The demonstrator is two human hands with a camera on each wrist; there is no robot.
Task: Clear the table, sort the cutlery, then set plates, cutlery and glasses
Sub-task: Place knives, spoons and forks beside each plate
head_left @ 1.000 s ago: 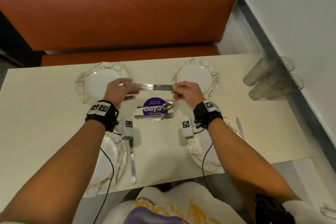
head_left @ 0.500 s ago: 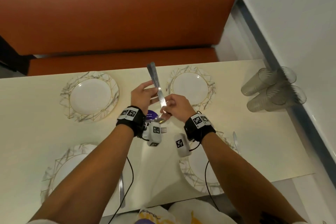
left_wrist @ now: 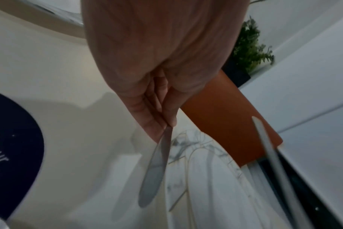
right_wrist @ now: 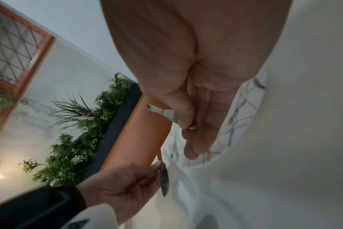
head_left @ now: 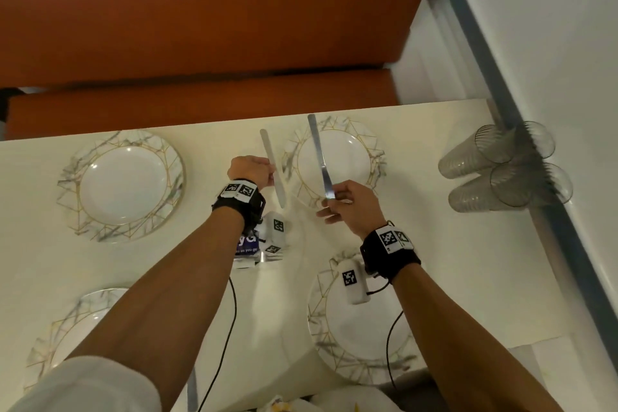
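Your left hand point(head_left: 251, 171) pinches a knife point(head_left: 272, 168) about mid-length, fingers point(left_wrist: 147, 117) pressed together along the metal, one end pointing far and the other hanging toward the tabletop point(head_left: 468, 244). Your right hand point(head_left: 347, 207) pinches a second knife point(head_left: 320, 157) at its near end between thumb and forefinger; the remaining fingers point(right_wrist: 204, 139) lie straight and loosely extended. Both knives are held in the air over the gap beside the far right plate point(head_left: 337, 164), roughly parallel, apart from each other. Judgement: the step in hand looks like cutlery placement at the far settings. Handling: these are stiff, light, polished steel pieces, so likely slick under a two-finger pinch; hold on the flat handle, not the blade edge, and lower them flat to avoid clatter or chipping a plate rim. The far left plate point(head_left: 122, 186) has no cutlery visible beside it. Stacked glasses point(head_left: 501, 167) lie on their sides at the right edge, apparently not yet set out.
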